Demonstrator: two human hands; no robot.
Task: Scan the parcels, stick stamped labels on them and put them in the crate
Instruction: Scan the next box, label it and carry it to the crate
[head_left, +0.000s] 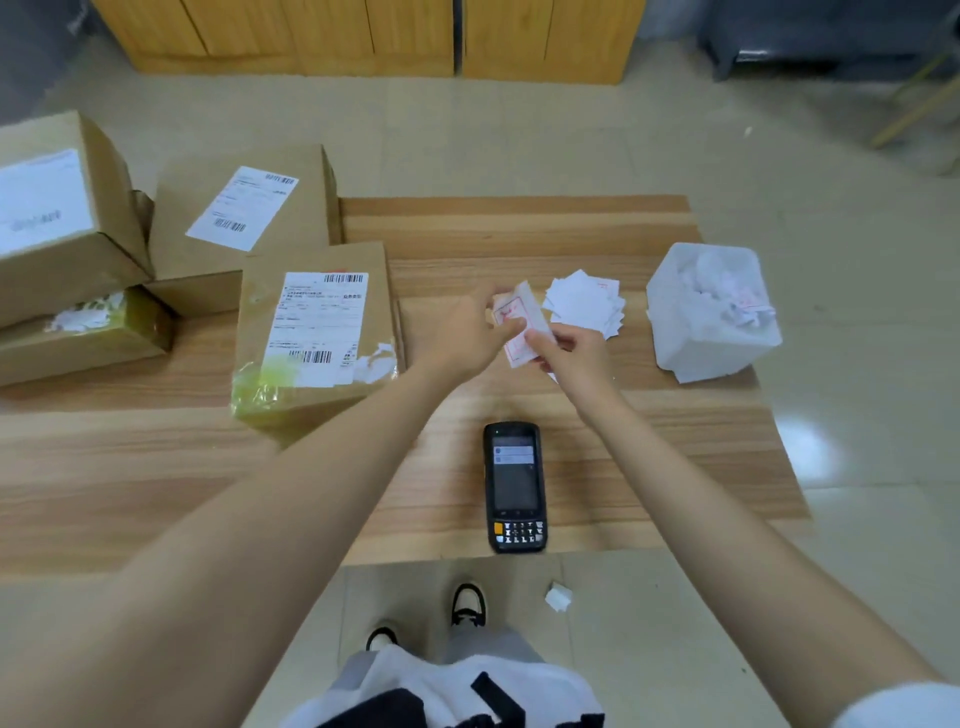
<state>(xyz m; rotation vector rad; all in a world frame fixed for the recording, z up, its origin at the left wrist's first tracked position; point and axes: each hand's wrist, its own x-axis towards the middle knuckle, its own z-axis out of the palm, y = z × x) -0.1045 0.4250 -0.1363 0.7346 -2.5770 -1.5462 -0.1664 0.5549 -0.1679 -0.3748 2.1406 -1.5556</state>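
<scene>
Bare table (649, 441) lies open left and right of the scanner (514, 486), and in a strip just beyond it. Beyond-left of the scanner a taped parcel (311, 332) blocks passage, with further boxes (244, 218) crowded behind it. Beyond-right stand a label pile (584, 304) and a white bin (711, 312), a narrow gap between them. Straight beyond the scanner, left hand (467, 332) and right hand (571, 353) meet on one stamped label (519, 332), occupying that lane.
</scene>
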